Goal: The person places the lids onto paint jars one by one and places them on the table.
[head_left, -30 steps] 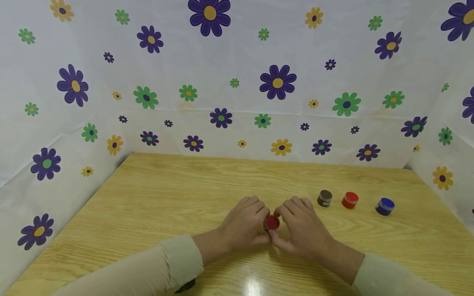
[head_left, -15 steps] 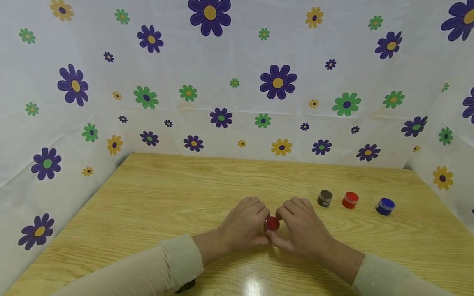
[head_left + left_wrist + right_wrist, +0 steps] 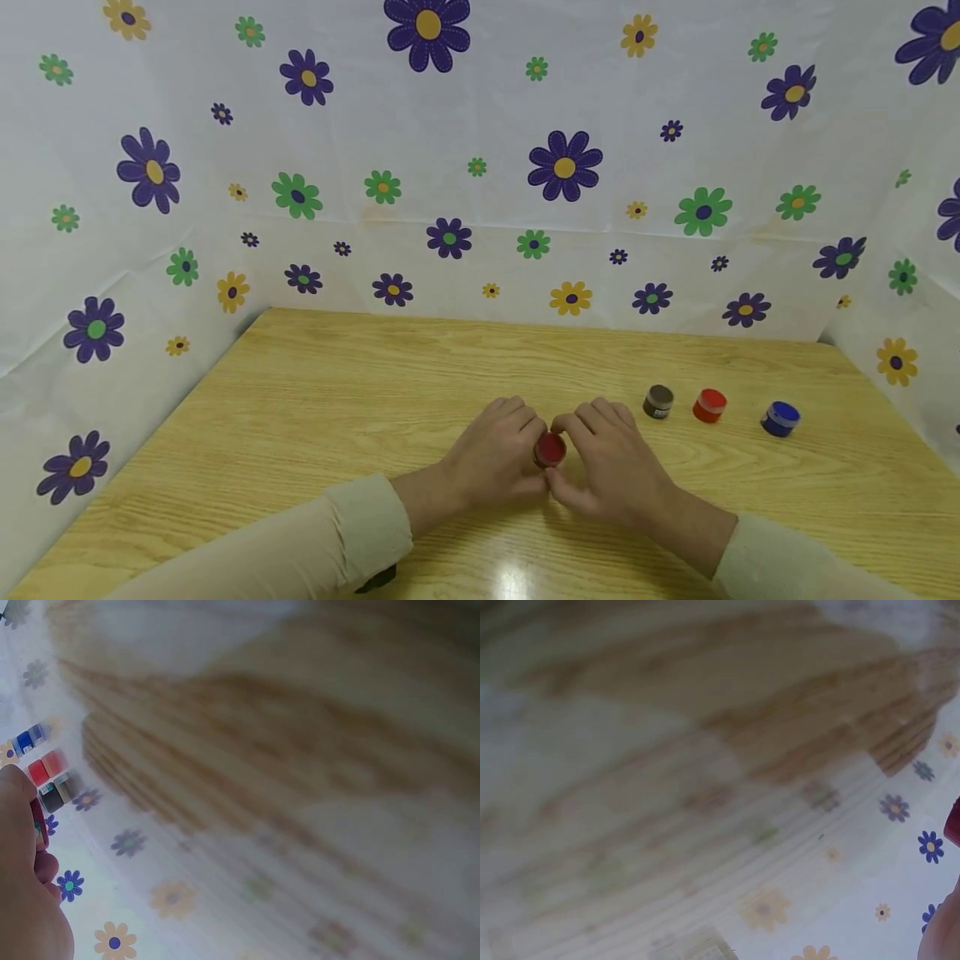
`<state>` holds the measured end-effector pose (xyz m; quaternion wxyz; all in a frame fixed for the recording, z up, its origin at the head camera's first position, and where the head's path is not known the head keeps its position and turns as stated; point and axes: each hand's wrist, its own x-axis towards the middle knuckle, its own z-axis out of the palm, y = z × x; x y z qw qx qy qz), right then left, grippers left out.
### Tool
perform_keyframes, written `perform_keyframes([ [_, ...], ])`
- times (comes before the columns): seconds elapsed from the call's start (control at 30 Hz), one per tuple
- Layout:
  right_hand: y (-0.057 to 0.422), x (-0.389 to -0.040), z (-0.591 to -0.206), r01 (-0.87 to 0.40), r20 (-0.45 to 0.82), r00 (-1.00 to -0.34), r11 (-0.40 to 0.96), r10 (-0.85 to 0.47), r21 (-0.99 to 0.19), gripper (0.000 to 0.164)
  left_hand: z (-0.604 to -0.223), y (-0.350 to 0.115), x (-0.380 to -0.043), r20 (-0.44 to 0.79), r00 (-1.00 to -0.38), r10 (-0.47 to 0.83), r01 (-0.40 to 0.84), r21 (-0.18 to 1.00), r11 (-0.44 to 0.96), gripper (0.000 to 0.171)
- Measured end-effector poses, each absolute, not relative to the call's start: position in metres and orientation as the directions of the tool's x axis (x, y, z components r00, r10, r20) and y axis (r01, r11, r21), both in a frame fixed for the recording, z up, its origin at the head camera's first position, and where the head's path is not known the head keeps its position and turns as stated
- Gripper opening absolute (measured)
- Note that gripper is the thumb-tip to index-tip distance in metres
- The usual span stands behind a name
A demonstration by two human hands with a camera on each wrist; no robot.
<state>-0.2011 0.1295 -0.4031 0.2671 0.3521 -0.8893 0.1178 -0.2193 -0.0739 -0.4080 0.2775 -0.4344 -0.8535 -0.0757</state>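
A small paint jar with a dark red lid (image 3: pixel 551 450) is between my two hands, in the lower middle of the head view. My left hand (image 3: pixel 495 454) grips the jar from the left, its fingers curled round the side. From the right, the thumb and forefinger of my right hand (image 3: pixel 615 458) pinch the rim of the lid. In the left wrist view, a sliver of the dark red jar (image 3: pixel 40 825) shows beside the left hand (image 3: pixel 22 877). The lid's edge (image 3: pixel 953 825) and part of the right hand (image 3: pixel 943 934) appear at the right border of the right wrist view.
Three more paint jars stand in a row at the right: a dark brown one (image 3: pixel 658 402), a bright red one (image 3: pixel 709 406) and a blue one (image 3: pixel 781 418). The wooden table (image 3: pixel 360 383) is bordered by a white flowered cloth (image 3: pixel 337 150) behind and at both sides.
My right forefinger and thumb have shifted slightly along the lid's rim, the forefinger now further to the left. My left hand and the other jars stay in place.
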Motion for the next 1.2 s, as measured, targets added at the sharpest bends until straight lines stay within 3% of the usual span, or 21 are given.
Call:
perform_keyframes([
  [0.43, 0.1286, -0.2021, -0.4044, -0.714, 0.598, -0.563, 0.7, -0.571, -0.005, 0.026, -0.4084, -0.0723, -0.2192, 0.554, -0.456, 0.696, 0.788, -0.112, 0.605, 0.029],
  [1.03, 0.1292, -0.2003, -0.4022, -0.684, 0.581, -0.582, 0.729, -0.568, 0.028, 0.028, -0.4076, -0.072, -0.2186, 0.551, -0.43, 0.715, 0.783, -0.165, 0.599, 0.036],
  [1.2, 0.1299, -0.1993, -0.4014, -0.663, 0.543, -0.62, 0.748, -0.567, 0.024, 0.037, -0.4082, -0.0705, -0.2186, 0.542, -0.426, 0.724, 0.786, -0.175, 0.593, 0.036],
])
